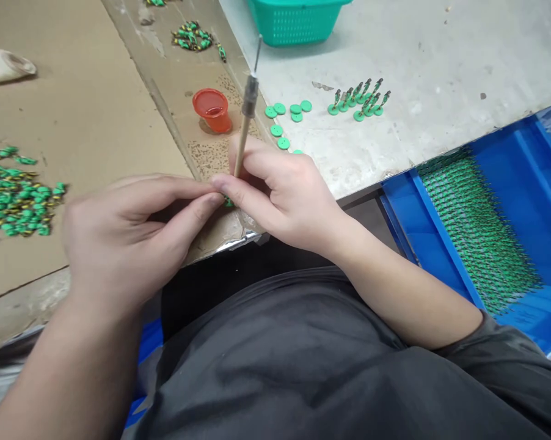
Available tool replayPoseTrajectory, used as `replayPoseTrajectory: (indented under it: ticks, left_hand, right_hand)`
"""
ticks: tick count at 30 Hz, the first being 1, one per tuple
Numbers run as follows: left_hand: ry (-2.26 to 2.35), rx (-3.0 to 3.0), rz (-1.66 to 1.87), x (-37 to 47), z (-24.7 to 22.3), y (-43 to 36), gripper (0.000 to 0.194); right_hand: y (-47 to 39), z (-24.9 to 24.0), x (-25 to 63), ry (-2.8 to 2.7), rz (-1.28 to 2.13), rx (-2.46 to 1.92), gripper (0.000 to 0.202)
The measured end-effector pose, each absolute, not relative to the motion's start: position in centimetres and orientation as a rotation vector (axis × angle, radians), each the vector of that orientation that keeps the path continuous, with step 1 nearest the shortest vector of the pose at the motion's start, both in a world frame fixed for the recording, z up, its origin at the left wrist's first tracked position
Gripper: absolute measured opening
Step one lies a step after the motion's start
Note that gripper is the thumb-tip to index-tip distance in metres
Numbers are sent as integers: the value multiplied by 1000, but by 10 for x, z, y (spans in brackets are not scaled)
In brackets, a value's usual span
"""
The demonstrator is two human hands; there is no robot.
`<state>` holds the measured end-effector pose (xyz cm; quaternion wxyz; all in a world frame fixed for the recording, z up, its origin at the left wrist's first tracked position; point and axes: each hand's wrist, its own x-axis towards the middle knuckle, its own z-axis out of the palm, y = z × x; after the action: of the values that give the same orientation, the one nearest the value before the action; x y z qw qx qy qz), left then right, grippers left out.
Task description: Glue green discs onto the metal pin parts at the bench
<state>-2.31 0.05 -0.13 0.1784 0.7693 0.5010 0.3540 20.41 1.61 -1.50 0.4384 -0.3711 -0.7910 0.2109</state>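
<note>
Together, both hands pinch a small green piece (228,201) at the worktop's near edge. Left hand (120,238) fingers press it; the right hand (280,192) also grips an upright brush (245,125).

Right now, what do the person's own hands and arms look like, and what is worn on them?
Both the left hand and the right hand are bare: no gloves, rings or watch show. The forearms are uncovered; a dark grey short sleeve covers the right upper arm, matching the dark grey shirt.
</note>
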Motion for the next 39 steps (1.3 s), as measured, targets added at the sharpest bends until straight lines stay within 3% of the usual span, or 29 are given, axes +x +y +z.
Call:
replayPoseTrajectory:
  ticks: [17, 24, 35, 39]
  left_hand:
    - [1425, 2169, 1006, -16, 5, -3, 22]
    - [1368, 2261, 1008, -18, 5, -3, 20]
    - [1366, 2151, 1035, -25, -6, 1, 15]
    - [1390, 2115, 1022, -24, -4, 0, 14]
  right_hand:
    - [11, -12, 204, -2008, 529, -1008, 43]
    - [12, -19, 200, -1974, 515, -907, 20]
    - [-2, -16, 198, -1973, 496, -1144, 36]
    - [-2, -20, 200, -2013, 471, -1092, 33]
